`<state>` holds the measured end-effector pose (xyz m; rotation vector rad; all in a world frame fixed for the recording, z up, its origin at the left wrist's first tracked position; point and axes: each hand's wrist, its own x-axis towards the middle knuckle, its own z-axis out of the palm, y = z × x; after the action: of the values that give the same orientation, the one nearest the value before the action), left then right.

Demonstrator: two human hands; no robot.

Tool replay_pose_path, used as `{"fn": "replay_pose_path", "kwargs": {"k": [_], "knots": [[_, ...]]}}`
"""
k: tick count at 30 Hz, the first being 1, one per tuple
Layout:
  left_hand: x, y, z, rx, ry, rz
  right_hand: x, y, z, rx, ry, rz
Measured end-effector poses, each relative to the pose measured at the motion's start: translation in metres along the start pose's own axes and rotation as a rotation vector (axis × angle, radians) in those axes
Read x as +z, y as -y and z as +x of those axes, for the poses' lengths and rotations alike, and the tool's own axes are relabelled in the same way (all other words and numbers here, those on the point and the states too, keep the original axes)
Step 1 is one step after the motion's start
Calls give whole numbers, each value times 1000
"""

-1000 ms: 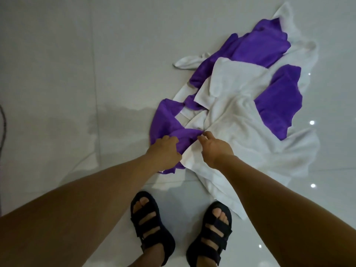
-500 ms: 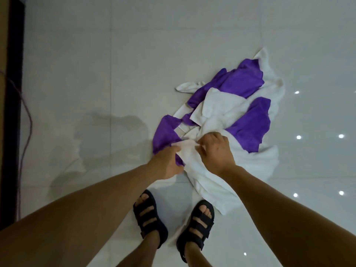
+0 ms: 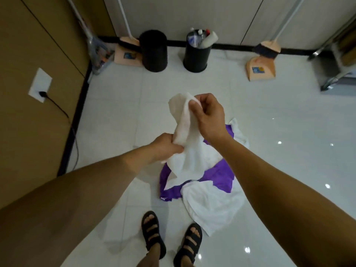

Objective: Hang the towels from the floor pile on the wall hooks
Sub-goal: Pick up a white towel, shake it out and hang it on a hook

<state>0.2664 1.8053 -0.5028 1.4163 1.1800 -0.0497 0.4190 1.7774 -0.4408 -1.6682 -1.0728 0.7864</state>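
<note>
Right hand: the right hand is raised in front of the person, with its forearm coming in from 4 o'clock and its back toward the camera. The fingers are curled, and thumb and fingertips pinch the upper end of the white towel.
Left hand: the left hand sits lower, at 7 o'clock of the right hand, with its forearm entering from 8 o'clock. Its fingers are curled round the bunched middle of the same towel.
White towel: it runs slantwise between the two hands, and its top bulge stands at 10 o'clock of the right hand. Below the left hand it hangs toward 5 o'clock, down to the floor pile. Whether its lower end is free of the heap cannot be told.
Floor pile: it lies on the pale tiled floor, at 6 o'clock of both hands. A purple towel is tangled with other white cloth.
Sandals: the black sandals are at 6 o'clock of the pile, and the right one is just beside its white edge.
Far wall: at 12 o'clock stand two black bins, and the right-hand one is stuffed with bottles. Peach dustpans stand at 11 and 1 o'clock.
Side wall: at 9 o'clock there is a white socket plate with a black plug and a cord trailing down.
</note>
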Motion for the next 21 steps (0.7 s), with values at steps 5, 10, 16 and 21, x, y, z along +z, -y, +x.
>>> {"fn": "replay_pose_path", "kwargs": {"k": [5, 10, 16, 21], "knots": [[-58, -80, -92, 79, -140, -452, -13, 73, -3, 100, 272, 140], [-105, -148, -182, 223, -283, -790, -20, 116, -24, 129, 747, 42], [-145, -168, -277, 364, -512, -840, 1, 210, -43, 9, 718, 76], [-141, -114, -339, 136, -539, -672, 29, 275, -67, 80, 640, 211]]}}
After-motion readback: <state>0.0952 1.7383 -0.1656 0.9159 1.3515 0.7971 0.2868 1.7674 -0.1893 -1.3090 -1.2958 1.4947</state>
